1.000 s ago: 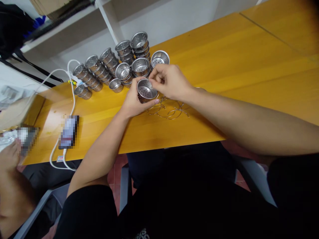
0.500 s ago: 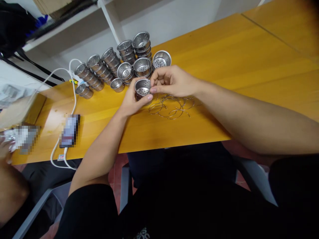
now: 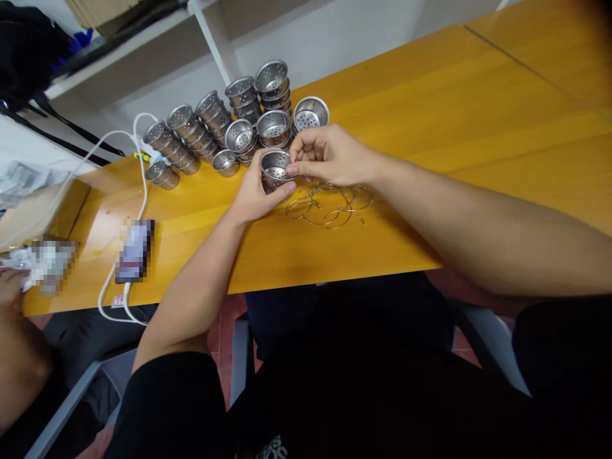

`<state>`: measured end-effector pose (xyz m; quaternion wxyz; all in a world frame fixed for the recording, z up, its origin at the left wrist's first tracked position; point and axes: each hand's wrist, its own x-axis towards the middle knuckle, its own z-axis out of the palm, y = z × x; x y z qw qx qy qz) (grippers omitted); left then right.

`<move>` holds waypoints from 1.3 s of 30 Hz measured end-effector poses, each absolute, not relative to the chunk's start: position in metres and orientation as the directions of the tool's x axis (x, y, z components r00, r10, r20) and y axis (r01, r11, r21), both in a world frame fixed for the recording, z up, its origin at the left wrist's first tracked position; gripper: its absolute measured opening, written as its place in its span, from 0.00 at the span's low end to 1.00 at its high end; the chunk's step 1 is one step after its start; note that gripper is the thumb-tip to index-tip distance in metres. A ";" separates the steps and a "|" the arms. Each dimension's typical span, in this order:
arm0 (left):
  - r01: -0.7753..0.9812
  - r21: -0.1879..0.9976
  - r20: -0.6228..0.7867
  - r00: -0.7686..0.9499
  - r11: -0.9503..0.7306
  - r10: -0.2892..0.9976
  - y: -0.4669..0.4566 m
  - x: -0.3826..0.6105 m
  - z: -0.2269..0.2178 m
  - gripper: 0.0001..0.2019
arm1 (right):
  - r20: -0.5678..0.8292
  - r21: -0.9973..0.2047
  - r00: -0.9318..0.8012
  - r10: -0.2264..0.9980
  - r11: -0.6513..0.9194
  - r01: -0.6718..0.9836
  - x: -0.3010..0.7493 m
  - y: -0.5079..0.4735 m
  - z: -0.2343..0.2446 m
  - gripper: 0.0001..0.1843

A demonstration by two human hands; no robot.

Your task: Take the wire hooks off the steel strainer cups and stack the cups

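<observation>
My left hand (image 3: pixel 255 191) is wrapped round a small perforated metal cup (image 3: pixel 276 167), its open top tilted toward me. The thumb lies along the cup's near side. At the cup's right rim, my right hand (image 3: pixel 321 155) has thumb and forefinger pinched together. Whether they grip the rim or a thin wire there is too small to make out. Several thin wire rings (image 3: pixel 337 204) lie loosely overlapped on the table just below my right hand. Behind my hands stand more perforated cups (image 3: pixel 274 126), some nested in stacks.
Stacked cups (image 3: pixel 191 131) run along the table's back edge below a white shelf (image 3: pixel 143 35). To the left, a phone (image 3: pixel 135 250) lies with a white cable (image 3: pixel 144 185) looping past it. Another person's arm (image 3: pixel 19 357) is at far left, near plastic-wrapped items (image 3: pixel 48 264).
The cup in my left hand has turned slightly and its near wall shows more, the left thumb sitting a little lower. My right hand has barely moved.
</observation>
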<state>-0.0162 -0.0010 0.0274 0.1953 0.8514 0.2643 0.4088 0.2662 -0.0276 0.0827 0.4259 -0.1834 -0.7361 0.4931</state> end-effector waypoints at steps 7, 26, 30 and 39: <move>0.315 0.544 0.578 0.532 -0.778 0.619 0.004 -0.020 0.023 0.52 | 0.454 -0.870 -0.558 0.694 0.481 -0.110 0.266 -0.025 0.081 0.37; 0.335 0.525 0.591 0.518 -0.782 0.618 0.002 -0.022 0.025 0.53 | 0.430 -0.873 -0.522 0.737 0.486 -0.032 0.262 -0.031 0.081 0.33; 0.314 0.515 0.613 0.515 -0.797 0.599 0.006 -0.023 0.023 0.52 | 0.469 -0.832 -0.460 0.754 0.552 0.058 0.264 -0.037 0.081 0.32; 0.292 0.518 0.641 0.490 -0.804 0.591 0.013 -0.028 0.020 0.51 | 0.616 -0.630 -0.422 0.665 0.737 0.243 0.273 -0.039 0.079 0.14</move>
